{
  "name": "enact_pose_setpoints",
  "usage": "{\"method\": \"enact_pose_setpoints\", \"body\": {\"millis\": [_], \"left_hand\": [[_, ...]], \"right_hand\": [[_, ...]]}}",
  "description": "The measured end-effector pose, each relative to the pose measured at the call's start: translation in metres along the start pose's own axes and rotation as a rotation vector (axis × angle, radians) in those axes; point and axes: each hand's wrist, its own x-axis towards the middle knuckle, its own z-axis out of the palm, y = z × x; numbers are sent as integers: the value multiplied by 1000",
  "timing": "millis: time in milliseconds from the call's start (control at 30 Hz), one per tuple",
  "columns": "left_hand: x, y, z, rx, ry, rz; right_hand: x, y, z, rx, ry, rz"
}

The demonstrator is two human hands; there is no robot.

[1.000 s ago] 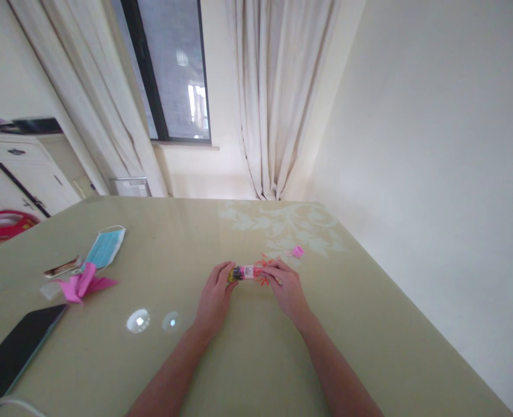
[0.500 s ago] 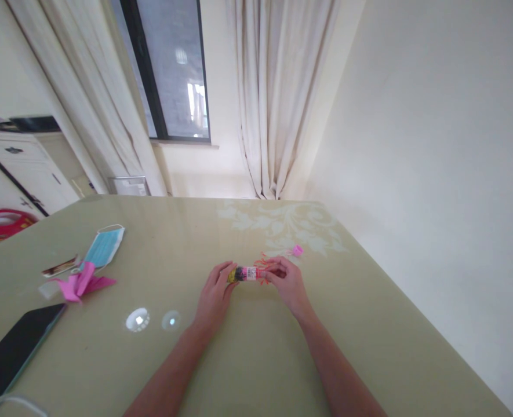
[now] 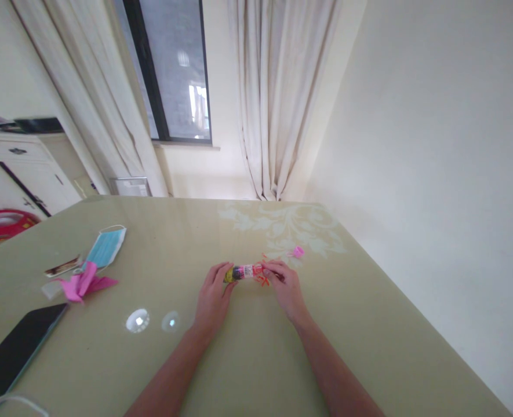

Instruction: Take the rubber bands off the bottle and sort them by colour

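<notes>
A small colourful tube (image 3: 245, 271), yellow, black and pink with a white barcode label, lies sideways between my hands just over the table. My left hand (image 3: 213, 294) is closed on its yellow left end, fingers on the far side and thumb on the near side. At the pink right end, my right hand (image 3: 287, 291) pinches with thumb and fingertips. Thin orange-red strands (image 3: 262, 281) stick out around that end, partly hidden by the right fingers. Beyond the right hand sits a small pink cap-like piece (image 3: 298, 252).
On the left of the glossy table (image 3: 247, 370) lie a blue face mask (image 3: 106, 248), a pink folded paper crane (image 3: 84, 282), a narrow brown wrapper (image 3: 62, 267) and a black phone (image 3: 19, 350). A white cable (image 3: 15, 398) crosses the near left corner. A wall (image 3: 434, 174) runs along the right.
The tube has tilted slightly, its right end now a little higher. Both hands keep their grip, and the right fingers have shifted slightly around the strands.
</notes>
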Motion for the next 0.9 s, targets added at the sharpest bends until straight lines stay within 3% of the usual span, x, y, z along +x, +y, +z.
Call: {"method": "enact_pose_setpoints", "body": {"millis": [200, 500, 733, 900], "left_hand": [[-2, 2, 0, 4, -10, 64], [-2, 2, 0, -14, -19, 94], [0, 3, -2, -15, -18, 113], [-1, 2, 0, 0, -22, 126]], "right_hand": [[2, -4, -4, 134, 77, 165], [3, 0, -3, 102, 92, 156], [5, 0, -9, 173, -81, 230], [7, 2, -11, 144, -21, 201]]}}
